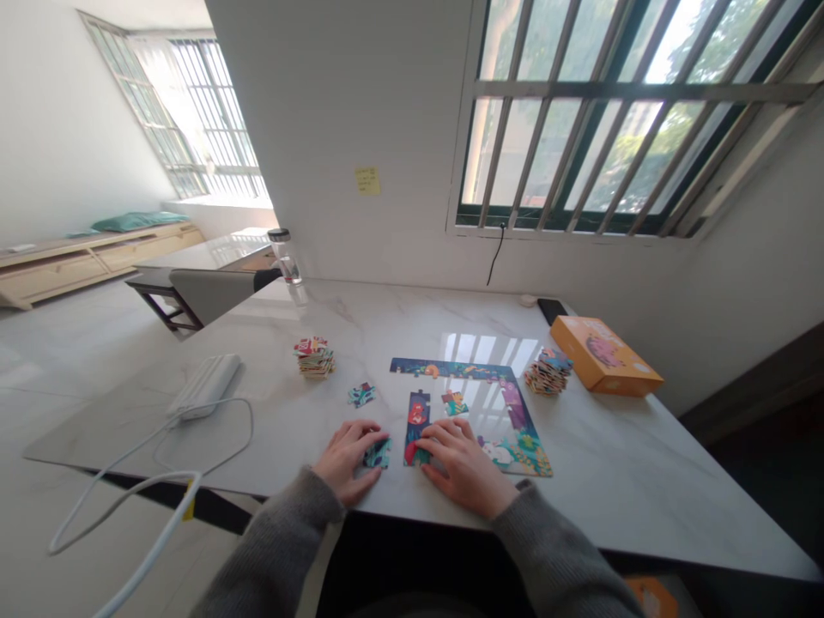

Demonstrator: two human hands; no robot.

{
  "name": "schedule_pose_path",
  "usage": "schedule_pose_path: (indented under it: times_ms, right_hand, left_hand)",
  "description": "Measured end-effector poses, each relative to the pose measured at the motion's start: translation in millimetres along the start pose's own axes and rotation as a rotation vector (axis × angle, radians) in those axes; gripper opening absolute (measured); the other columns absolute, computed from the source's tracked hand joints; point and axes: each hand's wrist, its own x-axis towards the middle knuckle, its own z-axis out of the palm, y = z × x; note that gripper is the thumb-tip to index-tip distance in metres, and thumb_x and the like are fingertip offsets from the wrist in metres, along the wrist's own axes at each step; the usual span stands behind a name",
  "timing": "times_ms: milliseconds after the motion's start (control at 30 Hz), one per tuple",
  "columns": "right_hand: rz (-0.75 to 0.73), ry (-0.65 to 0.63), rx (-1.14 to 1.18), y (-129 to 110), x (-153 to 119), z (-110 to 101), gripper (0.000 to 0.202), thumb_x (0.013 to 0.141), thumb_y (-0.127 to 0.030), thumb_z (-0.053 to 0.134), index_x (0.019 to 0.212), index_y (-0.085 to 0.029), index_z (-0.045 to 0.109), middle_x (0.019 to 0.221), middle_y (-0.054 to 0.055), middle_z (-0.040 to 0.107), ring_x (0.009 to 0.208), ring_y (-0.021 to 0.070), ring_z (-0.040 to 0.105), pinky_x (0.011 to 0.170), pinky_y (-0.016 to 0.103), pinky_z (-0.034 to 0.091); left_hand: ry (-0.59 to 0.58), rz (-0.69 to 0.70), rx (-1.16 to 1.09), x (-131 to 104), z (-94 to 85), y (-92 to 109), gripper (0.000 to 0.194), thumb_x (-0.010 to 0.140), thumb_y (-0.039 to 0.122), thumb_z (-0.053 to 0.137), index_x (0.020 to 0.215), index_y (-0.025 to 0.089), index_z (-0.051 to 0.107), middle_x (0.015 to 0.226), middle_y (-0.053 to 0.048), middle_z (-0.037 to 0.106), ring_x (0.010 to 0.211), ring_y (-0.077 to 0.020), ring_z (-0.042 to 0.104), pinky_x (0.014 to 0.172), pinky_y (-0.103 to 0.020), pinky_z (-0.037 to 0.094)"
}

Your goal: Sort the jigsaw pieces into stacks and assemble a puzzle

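Note:
My left hand (351,459) rests on the table near its front edge, thumb and fingers closed around the sides of a teal jigsaw puzzle piece (379,455). To its right, my right hand (467,468) has its fingertips and thumb on the lower end of a short strip of joined jigsaw pieces (418,410); the fingers partly cover that end. The joined puzzle border (515,403) runs along the top, right and bottom right, with the hand over part of its lower edge. One loose jigsaw piece (455,402) lies inside the border, another teal piece (361,394) beyond my left hand.
Stacks of puzzle pieces stand at left (314,357) and right (548,372). An orange box (603,356) and black phone (551,310) lie back right. A white power strip (204,386) with a looping cable is at left; a bottle (285,257) stands at the far left corner.

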Motion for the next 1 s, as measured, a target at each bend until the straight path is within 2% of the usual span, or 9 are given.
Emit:
schedule_pose_path:
  times_ms: [100, 200, 300, 400, 567, 700, 833, 1000]
  right_hand:
    - [0.006, 0.005, 0.004, 0.0, 0.0, 1.5, 0.029, 0.091, -0.024, 0.064, 0.120, -0.024, 0.062, 0.114, 0.007, 0.066, 0.110, 0.0259, 0.054, 0.104, 0.046, 0.033]
    - [0.009, 0.001, -0.002, 0.4, -0.2, 2.1, 0.027, 0.092, -0.026, 0.062, 0.119, -0.024, 0.062, 0.113, 0.007, 0.066, 0.109, 0.0256, 0.055, 0.105, 0.046, 0.033]
    - [0.005, 0.004, -0.005, 0.1, -0.5, 1.8, 0.028, 0.092, -0.026, 0.062, 0.120, -0.023, 0.062, 0.114, 0.007, 0.066, 0.108, 0.0253, 0.055, 0.105, 0.046, 0.032]
    - [0.006, 0.026, 0.001, -0.5, -0.7, 1.2, 0.029, 0.092, -0.026, 0.062, 0.121, -0.023, 0.061, 0.113, 0.008, 0.066, 0.108, 0.0258, 0.055, 0.105, 0.046, 0.033]
    - [0.065, 0.149, 0.026, 3.0, -1.6, 0.7, 0.034, 0.094, -0.009, 0.045, 0.121, -0.023, 0.060, 0.108, 0.007, 0.067, 0.106, 0.0244, 0.056, 0.102, 0.045, 0.034]
    - [0.087, 0.176, 0.031, 6.4, -3.8, 0.1, 0.031, 0.094, -0.009, 0.046, 0.115, -0.024, 0.064, 0.102, 0.006, 0.067, 0.103, 0.0243, 0.057, 0.099, 0.044, 0.036]
    - [0.044, 0.146, 0.042, 5.1, -5.7, -0.3, 0.025, 0.094, -0.011, 0.050, 0.107, -0.024, 0.067, 0.104, 0.006, 0.068, 0.105, 0.0234, 0.057, 0.100, 0.043, 0.036]
    - [0.017, 0.133, 0.043, 2.9, -6.0, 1.9, 0.022, 0.093, -0.014, 0.055, 0.108, -0.024, 0.068, 0.110, 0.006, 0.069, 0.109, 0.0241, 0.056, 0.103, 0.045, 0.035]
  left_hand:
    - [-0.053, 0.013, -0.024, -1.1, -9.0, -4.9, 0.061, 0.071, 0.018, 0.063, 0.131, 0.026, 0.057, 0.123, -0.007, 0.058, 0.113, -0.0269, 0.052, 0.101, -0.041, 0.046]
    - [-0.101, 0.049, -0.027, 2.0, -16.9, -10.0, 0.059, 0.073, 0.017, 0.062, 0.130, 0.028, 0.055, 0.118, -0.006, 0.060, 0.109, -0.0249, 0.054, 0.098, -0.039, 0.047]
    - [-0.107, 0.087, -0.010, 7.5, -21.3, -11.3, 0.053, 0.071, 0.016, 0.064, 0.123, 0.027, 0.058, 0.110, -0.005, 0.063, 0.103, -0.0234, 0.056, 0.096, -0.037, 0.047]
    - [-0.076, 0.111, -0.017, 12.2, -21.4, -2.7, 0.046, 0.066, 0.015, 0.066, 0.111, 0.024, 0.060, 0.105, -0.005, 0.063, 0.099, -0.0234, 0.057, 0.094, -0.037, 0.048]
    - [-0.066, 0.165, -0.121, 14.3, -6.0, 32.4, 0.042, 0.064, 0.013, 0.064, 0.104, 0.023, 0.061, 0.107, -0.006, 0.062, 0.099, -0.0236, 0.057, 0.093, -0.037, 0.047]
    - [-0.081, 0.184, -0.110, 11.0, 12.2, 53.3, 0.037, 0.063, 0.013, 0.066, 0.098, 0.025, 0.065, 0.105, -0.006, 0.062, 0.097, -0.0239, 0.056, 0.088, -0.037, 0.046]
    - [-0.077, 0.172, -0.057, 7.3, 19.2, 55.4, 0.034, 0.065, 0.015, 0.066, 0.098, 0.025, 0.066, 0.104, -0.006, 0.062, 0.098, -0.0246, 0.056, 0.090, -0.038, 0.044]
    - [-0.067, 0.181, -0.073, 5.3, 21.2, 52.3, 0.034, 0.066, 0.016, 0.066, 0.098, 0.026, 0.066, 0.104, -0.005, 0.064, 0.099, -0.0242, 0.056, 0.090, -0.038, 0.044]
